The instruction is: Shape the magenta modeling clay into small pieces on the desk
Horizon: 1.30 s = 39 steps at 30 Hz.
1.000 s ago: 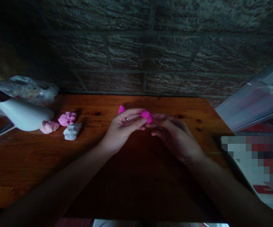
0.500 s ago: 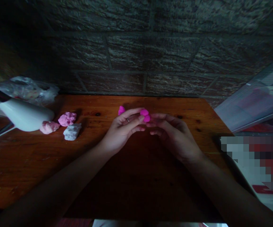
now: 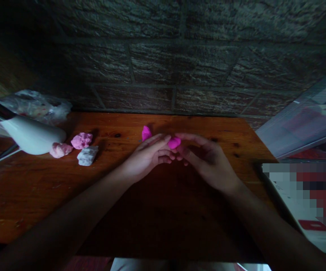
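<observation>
A small bright pink lump of modelling clay [image 3: 174,143] is held between the fingertips of both hands, above the wooden table. My left hand [image 3: 144,158] reaches in from the left with its thumb and fingers closed at the lump's left side. From the right, my right hand [image 3: 213,163] pinches it between thumb and forefinger. Behind my left fingers, a second bright pink clay piece [image 3: 146,133] rests on the table, partly covered by that hand.
Pink clay [image 3: 82,140], paler pink clay [image 3: 60,149] and white clay [image 3: 87,156] lie on the wooden table [image 3: 38,188] at left. Beside them lies a white bottle-shaped object [image 3: 35,135], with crumpled clear plastic [image 3: 41,107] behind. A brick wall [image 3: 151,64] closes off the back.
The held lump has gone from a two-lobed shape to one rounded piece. My right fingers have come in onto it, and my left hand has turned, uncovering more of the piece behind.
</observation>
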Tool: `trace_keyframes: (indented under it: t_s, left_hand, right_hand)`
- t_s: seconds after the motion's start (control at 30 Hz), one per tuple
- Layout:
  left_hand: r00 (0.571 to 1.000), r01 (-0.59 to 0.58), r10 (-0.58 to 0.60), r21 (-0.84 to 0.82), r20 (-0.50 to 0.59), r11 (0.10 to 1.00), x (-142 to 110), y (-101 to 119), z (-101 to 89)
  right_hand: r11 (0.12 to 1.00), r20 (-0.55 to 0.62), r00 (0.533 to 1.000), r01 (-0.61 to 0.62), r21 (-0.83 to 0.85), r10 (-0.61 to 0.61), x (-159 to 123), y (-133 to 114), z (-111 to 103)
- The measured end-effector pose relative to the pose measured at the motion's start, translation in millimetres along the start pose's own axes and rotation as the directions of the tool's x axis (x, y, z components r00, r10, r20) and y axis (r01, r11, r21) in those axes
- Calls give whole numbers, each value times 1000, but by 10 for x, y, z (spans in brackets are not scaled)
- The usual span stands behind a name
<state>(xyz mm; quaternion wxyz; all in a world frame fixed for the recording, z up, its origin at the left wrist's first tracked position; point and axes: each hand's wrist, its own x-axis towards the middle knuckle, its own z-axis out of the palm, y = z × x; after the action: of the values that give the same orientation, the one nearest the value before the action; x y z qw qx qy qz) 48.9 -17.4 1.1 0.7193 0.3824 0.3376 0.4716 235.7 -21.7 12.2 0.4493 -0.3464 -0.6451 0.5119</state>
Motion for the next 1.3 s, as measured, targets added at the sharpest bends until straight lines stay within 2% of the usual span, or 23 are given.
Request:
trace_keyframes:
  t_s: [0.13,0.33,0.7,1.3]
  left_hand:
    - [998,-50,50,27,-29,998,8,1,-2]
    - [995,-95,95,33,9,995,-1,20,-2]
    - [988,-155,155,43,9,987,2,5,-20]
    - [973,-228,229,146,10,963,-21,-1,26]
  right_hand:
    - [1000,-89,996,13,-15,-14,8,-12,22]
    - [1000,-192,981,5,-21,-8,-7,-46,57]
    - [995,-95,994,-41,91,50,-38,-42,112]
    - [965,-106,980,-142,218,168,2,8,79]
